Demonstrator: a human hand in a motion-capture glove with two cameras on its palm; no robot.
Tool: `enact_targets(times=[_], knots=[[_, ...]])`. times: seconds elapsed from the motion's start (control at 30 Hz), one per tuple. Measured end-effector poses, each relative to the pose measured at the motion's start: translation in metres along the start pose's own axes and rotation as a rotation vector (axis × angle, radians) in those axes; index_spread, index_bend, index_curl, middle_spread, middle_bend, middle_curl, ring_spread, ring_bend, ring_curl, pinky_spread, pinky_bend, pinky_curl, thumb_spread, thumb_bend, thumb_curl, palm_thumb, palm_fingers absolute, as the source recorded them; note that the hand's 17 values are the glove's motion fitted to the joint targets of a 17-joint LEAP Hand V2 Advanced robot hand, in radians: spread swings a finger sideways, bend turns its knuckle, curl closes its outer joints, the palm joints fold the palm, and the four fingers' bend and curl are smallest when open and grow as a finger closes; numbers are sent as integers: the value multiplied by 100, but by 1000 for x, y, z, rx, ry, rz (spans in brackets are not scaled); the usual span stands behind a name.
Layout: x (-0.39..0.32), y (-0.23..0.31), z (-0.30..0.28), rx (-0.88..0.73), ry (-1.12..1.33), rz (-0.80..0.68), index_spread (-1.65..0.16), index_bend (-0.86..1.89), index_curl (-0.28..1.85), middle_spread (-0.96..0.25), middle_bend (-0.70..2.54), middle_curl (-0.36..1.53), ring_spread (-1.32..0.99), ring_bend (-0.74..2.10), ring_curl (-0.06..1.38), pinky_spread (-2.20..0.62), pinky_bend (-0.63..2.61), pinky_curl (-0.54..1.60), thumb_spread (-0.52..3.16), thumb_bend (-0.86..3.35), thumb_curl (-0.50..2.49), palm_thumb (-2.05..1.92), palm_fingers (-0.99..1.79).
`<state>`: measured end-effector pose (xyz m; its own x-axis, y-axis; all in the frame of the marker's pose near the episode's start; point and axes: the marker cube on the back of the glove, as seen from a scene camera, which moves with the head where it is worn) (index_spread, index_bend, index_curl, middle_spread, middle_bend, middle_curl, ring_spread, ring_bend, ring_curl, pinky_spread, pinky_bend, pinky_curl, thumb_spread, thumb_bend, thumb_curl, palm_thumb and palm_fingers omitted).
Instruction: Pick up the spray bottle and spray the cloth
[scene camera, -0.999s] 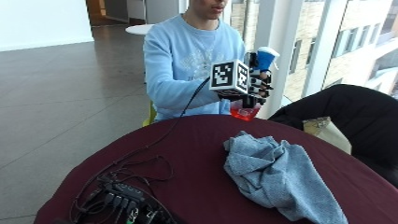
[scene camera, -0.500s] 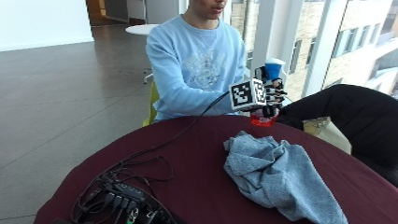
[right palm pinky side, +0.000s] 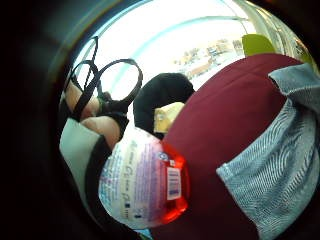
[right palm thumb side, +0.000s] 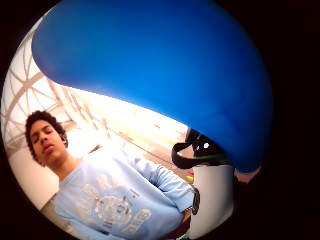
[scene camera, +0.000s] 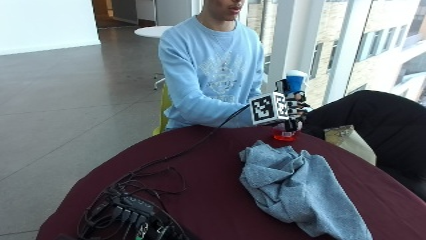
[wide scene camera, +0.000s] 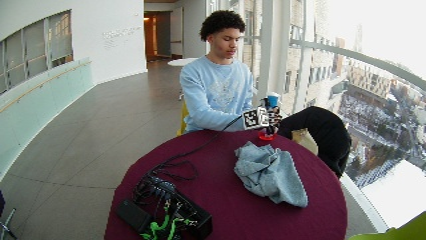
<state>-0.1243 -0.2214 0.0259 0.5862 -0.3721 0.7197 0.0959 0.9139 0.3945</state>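
At the lower left of the outside view a tangle of black cables and a power strip (scene camera: 126, 215) lies on the round table (scene camera: 200, 165), which is covered in a dark red cloth. A cable runs from there up toward the centre of the frame. Above the table's far edge, in the upper middle, sits a person in a light blue sweatshirt (scene camera: 213, 75).

Just right of centre the gloved right hand (scene camera: 293, 107) is wrapped round the spray bottle (scene camera: 289, 100), fingers curled about its body. The bottle stands upright, its blue head (scene camera: 295, 80) showing above the hand and its red base (scene camera: 285, 135) down at the tabletop near the far edge; whether the base actually touches the table cannot be told for certain. In the little finger side palm view the bottle's labelled body and red bottom (right palm pinky side: 145, 182) fill the area next to the palm, over the dark red surface, and in the thumb side palm view the blue head (right palm thumb side: 165, 65) takes up most of the frame.

Below and to the right of the bottle, the grey-blue cloth (scene camera: 296, 187) lies crumpled on the table, stretching toward the lower right corner, near the bottle's base but apart from it. At the right edge a black chair (scene camera: 379, 120) stands beside the table.
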Motion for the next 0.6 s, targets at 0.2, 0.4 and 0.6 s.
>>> enact_targets(times=[0.2,0.4,0.6], knots=[[-1,9,-7,-12,-13,9,-19,14,29,-8,39,50,-4,55,39,8,26,36,94,-4,60,82,109],[-16,37,-46,63,61,-5,-23,7,28,-9,31,48,-6,55,40,9,29,37,105,-4,54,73,94],[-31,89,-106,94,258,11,-25,7,25,-9,30,47,-7,53,39,9,29,37,111,-3,49,70,92]])
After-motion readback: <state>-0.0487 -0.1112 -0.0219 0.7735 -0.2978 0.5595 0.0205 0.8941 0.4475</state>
